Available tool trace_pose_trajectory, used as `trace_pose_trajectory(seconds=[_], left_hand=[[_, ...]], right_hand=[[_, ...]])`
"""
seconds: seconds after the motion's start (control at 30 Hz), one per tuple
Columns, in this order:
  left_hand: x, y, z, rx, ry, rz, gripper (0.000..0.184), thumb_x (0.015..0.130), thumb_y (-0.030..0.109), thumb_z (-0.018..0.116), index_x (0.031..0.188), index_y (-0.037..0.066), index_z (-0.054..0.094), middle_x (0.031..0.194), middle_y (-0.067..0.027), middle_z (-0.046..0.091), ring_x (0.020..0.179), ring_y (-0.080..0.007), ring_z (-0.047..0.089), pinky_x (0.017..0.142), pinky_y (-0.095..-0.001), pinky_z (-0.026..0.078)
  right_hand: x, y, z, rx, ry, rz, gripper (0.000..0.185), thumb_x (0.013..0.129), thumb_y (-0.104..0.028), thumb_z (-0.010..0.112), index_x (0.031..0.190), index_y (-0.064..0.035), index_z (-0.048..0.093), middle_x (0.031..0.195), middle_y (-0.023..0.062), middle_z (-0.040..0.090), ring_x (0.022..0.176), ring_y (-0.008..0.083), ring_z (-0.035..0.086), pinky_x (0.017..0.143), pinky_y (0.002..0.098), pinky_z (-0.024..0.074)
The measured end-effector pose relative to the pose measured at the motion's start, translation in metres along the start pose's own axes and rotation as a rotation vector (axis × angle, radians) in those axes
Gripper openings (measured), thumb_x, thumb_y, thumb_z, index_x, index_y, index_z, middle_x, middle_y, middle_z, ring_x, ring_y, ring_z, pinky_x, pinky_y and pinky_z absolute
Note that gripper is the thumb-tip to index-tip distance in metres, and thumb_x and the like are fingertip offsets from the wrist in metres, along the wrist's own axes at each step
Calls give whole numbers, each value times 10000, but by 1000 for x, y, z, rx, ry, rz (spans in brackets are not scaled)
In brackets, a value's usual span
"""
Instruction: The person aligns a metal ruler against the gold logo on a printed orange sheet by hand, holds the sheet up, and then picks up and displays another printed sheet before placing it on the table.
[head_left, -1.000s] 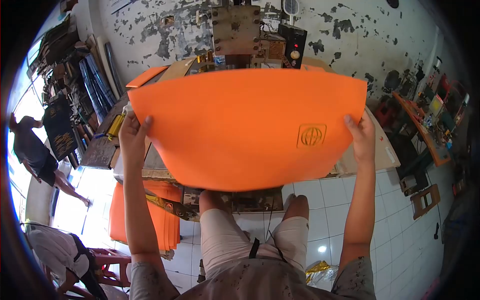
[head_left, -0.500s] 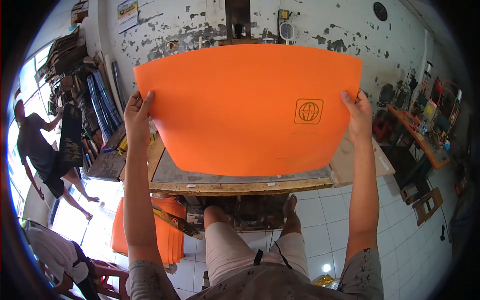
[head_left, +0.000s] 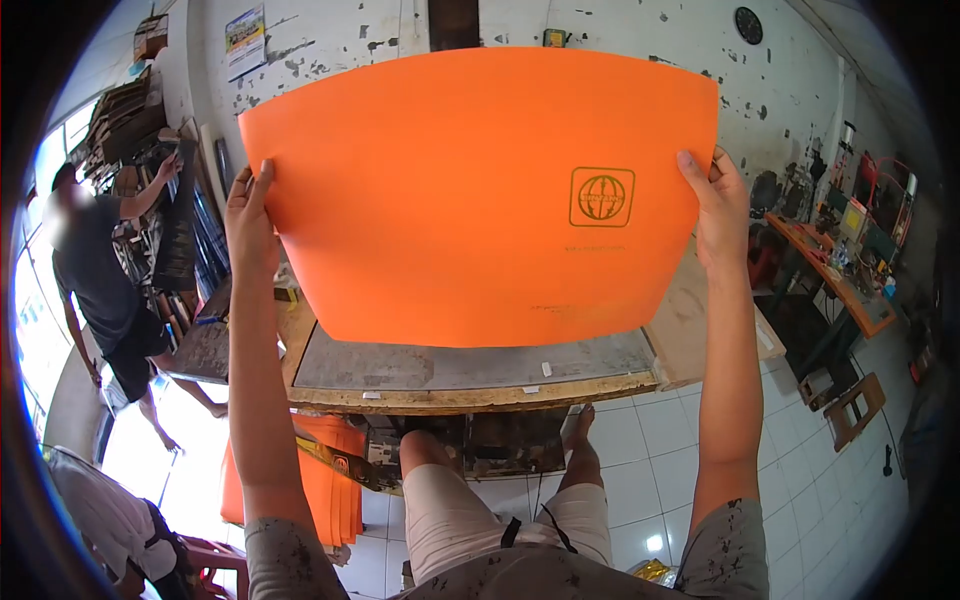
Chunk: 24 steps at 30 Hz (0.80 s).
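Observation:
A large orange sheet is stretched between my two hands, raised above the worktable. A dark globe logo in a rounded square is printed on its right half, with faint small print below. My left hand pinches the sheet's left edge, thumb on the near face. On the opposite edge, my right hand grips it the same way, its other fingers partly behind the sheet. The sheet's material is unclear.
Below the sheet is a worktable with a grey top and wooden edge. More orange sheets are stacked at lower left. One person stands at left holding a dark panel; another person is nearer. A cluttered bench stands right.
Both hands and the orange sheet have risen, showing more of the tabletop beneath. The standing person at left has lifted the dark panel higher.

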<state>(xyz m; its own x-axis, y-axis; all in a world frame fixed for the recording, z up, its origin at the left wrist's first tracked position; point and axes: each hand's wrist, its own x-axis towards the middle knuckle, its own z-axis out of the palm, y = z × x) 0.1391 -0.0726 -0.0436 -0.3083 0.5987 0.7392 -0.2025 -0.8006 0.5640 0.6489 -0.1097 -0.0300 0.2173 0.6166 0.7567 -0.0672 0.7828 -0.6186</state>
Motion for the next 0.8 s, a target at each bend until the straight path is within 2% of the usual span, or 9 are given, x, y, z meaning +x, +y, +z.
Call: trace_pose_trajectory(seconds=[0.07,0.1,0.4,0.7,0.8], left_hand=[[9,-1,-3,38,-29,-11,303,995,182,625,1237,11,562,1137,-55,669,1034,-125,654,884,-266,534],[11,0,5,11,22,29,280,972,172,656,1173,-13,590,1056,-79,696,906,-133,694,783,-250,567],[29,10,4,7,16,6,296,976,199,657,1185,1,590,1102,-57,671,981,-134,673,821,-283,572],[30,11,-1,48,32,15,298,983,192,644,1195,-2,568,1105,-62,670,982,-143,679,821,-278,581],[31,9,-3,45,16,2,334,999,202,619,1278,34,544,1170,-41,645,1018,-112,648,841,-263,547]], right_hand=[[4,-5,3,-3,1,-6,306,927,-153,720,1154,14,600,1031,79,700,904,104,662,791,256,528],[6,-6,4,-3,1,-10,306,925,-148,720,1154,15,599,1030,82,701,902,106,664,785,256,532],[14,-12,11,4,4,-36,296,918,-144,726,1139,16,610,988,80,715,866,107,681,764,253,541],[16,-13,11,-18,-8,-39,298,913,-147,733,1135,15,616,969,76,719,853,101,682,749,242,539],[16,-14,10,-17,-26,-42,299,913,-146,733,1136,16,617,976,78,720,852,100,683,746,239,539]])
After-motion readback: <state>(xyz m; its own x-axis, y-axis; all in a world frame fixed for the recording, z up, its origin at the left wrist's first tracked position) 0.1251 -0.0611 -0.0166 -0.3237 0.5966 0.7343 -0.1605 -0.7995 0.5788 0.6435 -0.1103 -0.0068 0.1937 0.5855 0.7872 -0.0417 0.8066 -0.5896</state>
